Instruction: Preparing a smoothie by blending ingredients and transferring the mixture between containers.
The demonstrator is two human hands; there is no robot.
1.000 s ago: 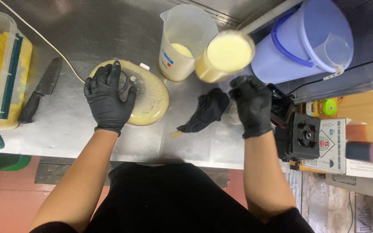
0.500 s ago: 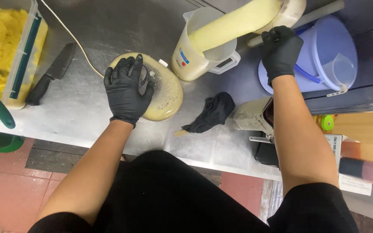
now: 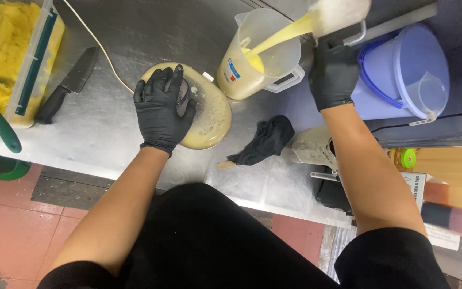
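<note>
right hand (image 3: 333, 75) tilting blender jar (image 3: 338, 12) over measuring jug (image 3: 258, 59)

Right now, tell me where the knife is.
In the head view, the knife lies on the steel counter at the left, between the tub of yellow mash and the left hand, beside a thin cord.

Your gloves (image 3: 161, 109) are black, like the cloth (image 3: 266, 139) right of the pale yellow lid (image 3: 209, 115). The jug (image 3: 252, 59) behind it takes yellow liquid (image 3: 282, 35); beyond stands a lilac bucket (image 3: 402, 69), probably plastic.
</note>
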